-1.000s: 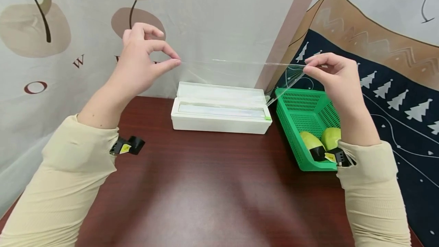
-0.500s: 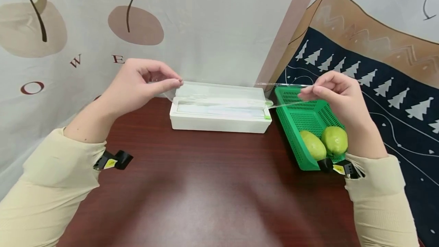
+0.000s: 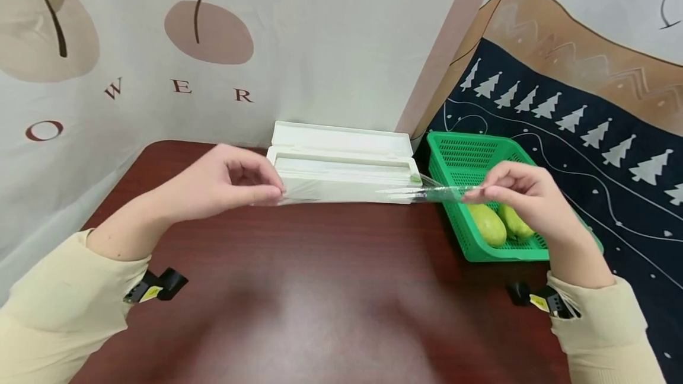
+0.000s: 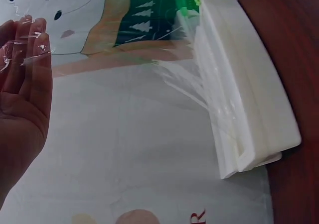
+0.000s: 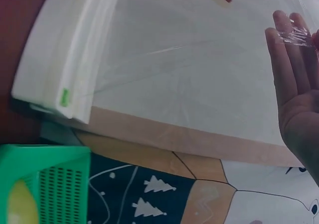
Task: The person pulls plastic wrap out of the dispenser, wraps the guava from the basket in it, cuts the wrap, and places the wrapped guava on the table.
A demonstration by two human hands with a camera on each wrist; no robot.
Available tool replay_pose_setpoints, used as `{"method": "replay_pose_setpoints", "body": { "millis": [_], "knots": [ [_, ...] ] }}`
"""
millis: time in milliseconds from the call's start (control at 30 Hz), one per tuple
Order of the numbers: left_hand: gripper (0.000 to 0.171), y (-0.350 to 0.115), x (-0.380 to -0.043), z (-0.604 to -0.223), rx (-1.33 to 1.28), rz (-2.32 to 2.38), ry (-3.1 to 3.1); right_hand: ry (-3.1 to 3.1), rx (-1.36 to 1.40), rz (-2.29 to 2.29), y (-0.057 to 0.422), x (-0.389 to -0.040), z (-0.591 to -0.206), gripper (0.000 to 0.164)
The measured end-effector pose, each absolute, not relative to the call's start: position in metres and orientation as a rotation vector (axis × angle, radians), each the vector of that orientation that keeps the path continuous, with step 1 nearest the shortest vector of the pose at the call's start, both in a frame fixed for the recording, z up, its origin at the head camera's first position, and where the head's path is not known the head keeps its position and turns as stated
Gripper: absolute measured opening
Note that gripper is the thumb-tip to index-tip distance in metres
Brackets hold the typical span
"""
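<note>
A sheet of clear plastic wrap [image 3: 397,193] stretches between my two hands, in front of a white plastic wrap dispenser box [image 3: 341,165] whose lid stands up at the back. My left hand [image 3: 226,182] pinches the wrap's left end between thumb and fingers, just left of the box. On the other side my right hand [image 3: 520,194] pinches the right end, over the green basket. The left wrist view shows the film gathered across the left fingertips [image 4: 41,44] and running back to the box. In the right wrist view, crinkled wrap [image 5: 296,36] lies across the right fingers.
A green plastic basket [image 3: 453,218] stands right of the box with two yellow-green fruits [image 3: 488,225] inside. Both rest on a dark reddish-brown table [image 3: 320,289]. Printed cloth [image 3: 341,46] hangs behind, with a dark tree-patterned part at right.
Both hands have come down and nearer from above the box, drawing the wrap with them. It now spans in front of the box instead of high behind it.
</note>
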State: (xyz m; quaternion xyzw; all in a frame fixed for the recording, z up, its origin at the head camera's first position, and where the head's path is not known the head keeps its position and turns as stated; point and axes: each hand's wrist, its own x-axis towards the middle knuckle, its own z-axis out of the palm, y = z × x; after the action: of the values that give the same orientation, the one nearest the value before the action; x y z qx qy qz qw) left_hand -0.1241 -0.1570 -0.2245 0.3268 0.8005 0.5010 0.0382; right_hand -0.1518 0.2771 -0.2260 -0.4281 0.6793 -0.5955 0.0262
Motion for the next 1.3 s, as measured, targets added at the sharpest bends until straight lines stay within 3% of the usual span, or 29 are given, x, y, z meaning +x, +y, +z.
{"method": "replay_pose_setpoints", "body": {
  "millis": [433, 700, 1300],
  "knots": [
    [0.005, -0.150, -0.112, -0.290, 1.130, 1.334, 2.184, 1.997, -1.188, -1.447, 0.285, -0.132, -0.278, 0.030],
    [0.007, -0.154, -0.103, -0.324, 1.169, 1.313, 2.060, 1.956, -1.131, -1.300, 0.283, -0.120, -0.306, 0.015],
    [0.024, -0.147, -0.100, -0.384, 1.189, 1.026, 2.211, 2.347, -1.165, -0.964, 0.263, -0.109, -0.384, 0.013]
  ]
}}
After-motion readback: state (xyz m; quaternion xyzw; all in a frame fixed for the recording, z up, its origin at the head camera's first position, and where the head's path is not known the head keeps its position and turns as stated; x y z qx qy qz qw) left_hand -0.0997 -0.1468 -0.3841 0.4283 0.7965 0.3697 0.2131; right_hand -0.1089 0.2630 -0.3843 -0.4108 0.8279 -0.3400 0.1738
